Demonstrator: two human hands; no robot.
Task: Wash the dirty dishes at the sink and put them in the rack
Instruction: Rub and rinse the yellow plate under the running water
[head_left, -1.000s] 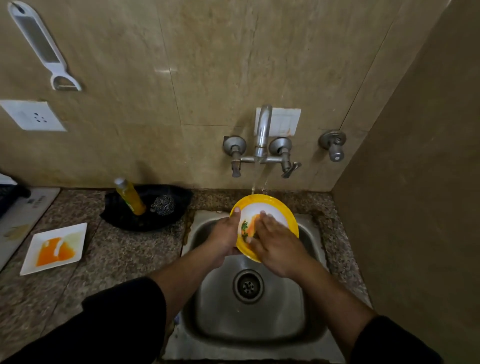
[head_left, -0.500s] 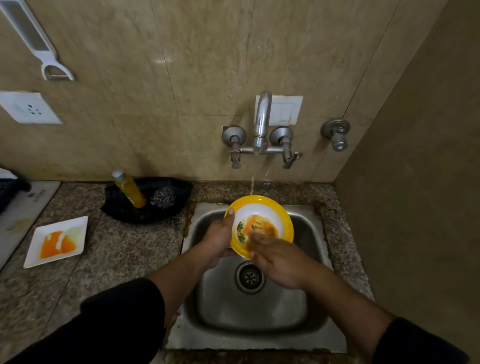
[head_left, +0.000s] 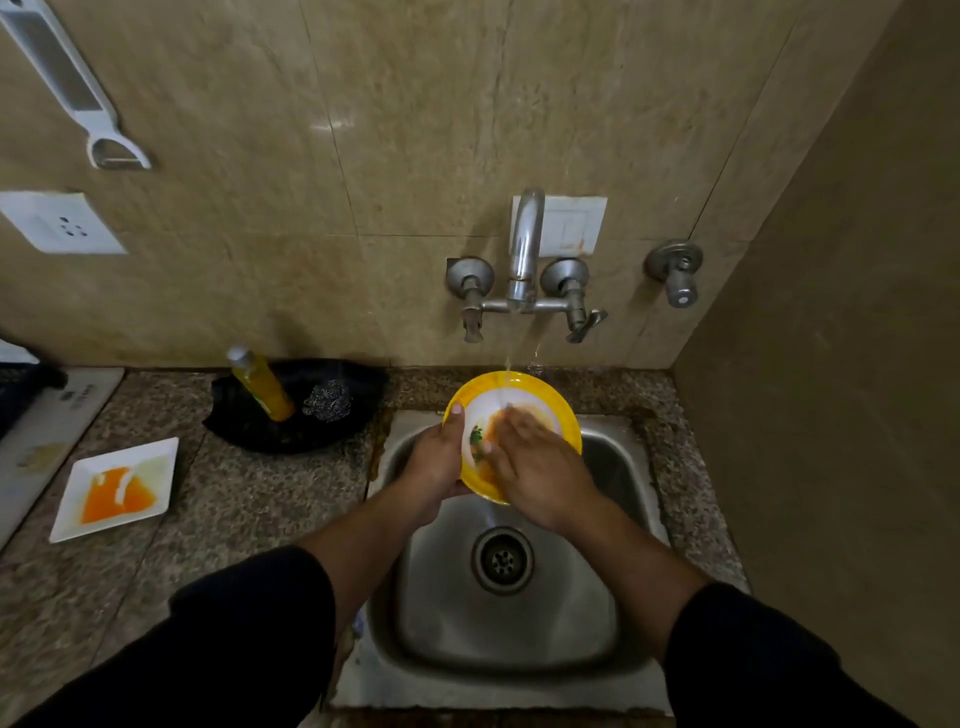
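Note:
A yellow-rimmed round plate (head_left: 545, 400) with a white centre and orange smears is held tilted over the steel sink (head_left: 613, 613), under water running from the wall tap (head_left: 524, 244). My left hand (head_left: 436, 460) grips the plate's left edge, thumb on the rim. My right hand (head_left: 535, 467) lies on the plate's face with straight fingers rubbing it. A square white plate (head_left: 150, 462) smeared with orange sits on the counter at the left.
A black tray (head_left: 353, 384) behind the sink's left side holds a yellow soap bottle (head_left: 262, 389) and a steel scrubber (head_left: 328, 400). A side wall (head_left: 831, 415) stands close on the right. A grater (head_left: 67, 88) hangs on the back wall. No rack is in view.
The plate has moved up and back under the water stream. My right hand has slid up across its face, rubbing. My left hand keeps its grip.

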